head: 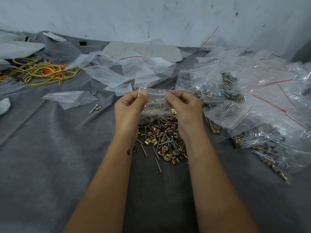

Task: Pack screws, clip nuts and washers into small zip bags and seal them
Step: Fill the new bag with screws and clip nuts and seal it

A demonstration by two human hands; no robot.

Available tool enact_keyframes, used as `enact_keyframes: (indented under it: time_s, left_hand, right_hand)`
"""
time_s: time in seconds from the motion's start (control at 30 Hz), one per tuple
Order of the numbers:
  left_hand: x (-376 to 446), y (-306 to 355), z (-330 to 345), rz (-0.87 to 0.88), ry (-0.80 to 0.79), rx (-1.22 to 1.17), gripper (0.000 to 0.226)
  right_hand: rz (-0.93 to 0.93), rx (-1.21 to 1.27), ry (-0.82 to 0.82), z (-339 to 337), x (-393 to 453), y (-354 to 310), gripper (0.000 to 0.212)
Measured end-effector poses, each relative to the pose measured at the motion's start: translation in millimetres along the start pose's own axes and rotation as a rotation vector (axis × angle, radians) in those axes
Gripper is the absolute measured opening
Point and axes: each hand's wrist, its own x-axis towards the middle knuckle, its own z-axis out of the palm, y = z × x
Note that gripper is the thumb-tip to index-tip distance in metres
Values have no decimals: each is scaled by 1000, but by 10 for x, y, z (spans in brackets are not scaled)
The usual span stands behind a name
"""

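Small zip bag (155,105) sat mid-frame, contents blurred behind the plastic, screws likely. Left hand (128,109) and right hand (184,106) each pinched its red-lined top edge. Below them the loose pile of screws and clip nuts (162,140) was partly hidden by the forearms. Filled bags (249,105) ran off the right edge. Grey cloth (50,157) covered the surface; scuffed pale wall (134,17) behind.
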Motion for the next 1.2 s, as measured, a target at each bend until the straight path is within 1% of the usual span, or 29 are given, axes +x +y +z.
enact_keyframes:
  time_s: [0.13, 0.23, 0.3, 0.4, 0.5, 0.57, 0.67, 0.77, 0.9, 1.0, 1.2]
  left_hand:
    - [-35, 22, 5, -22, -102, 10, 8]
    - [-68, 40, 17, -32, -108, 30, 11]
    - [-81, 42, 21, -41, -119, 38, 12]
    - [-80, 52, 18, -61, -153, 19, 10]
    - [-91, 56, 40, -59, -179, 30, 7]
    - [-98, 50, 56, -43, -183, 25, 6]
    - [-88, 31, 56, -38, -155, 39, 16]
    - [-82, 48, 54, -50, -144, 36, 14]
    - [-71, 43, 31, -56, -116, 19, 17]
    - [-50, 55, 5, -75, -106, 6, 18]
    - [-32, 80, 29, 64, -102, 223, 11]
  right_hand:
    - [27, 21, -37, 17, -25, 16, 22]
    - [19, -7, -76, 38, -48, 20, 22]
    - [8, -7, -71, 53, -56, 26, 23]
    - [-10, 4, -53, 58, -53, 30, 27]
    - [-10, -24, -89, 65, -60, 29, 24]
    - [4, 5, -107, 69, -64, 33, 24]
    - [12, -1, -111, 77, -62, 27, 23]
    - [6, -6, -129, 95, -77, -5, 19]
    - [5, -9, -118, 117, -87, -27, 27]
    - [11, -46, -125, 121, -89, -46, 26]
    - [-22, -160, -109, 157, -65, -93, 10]
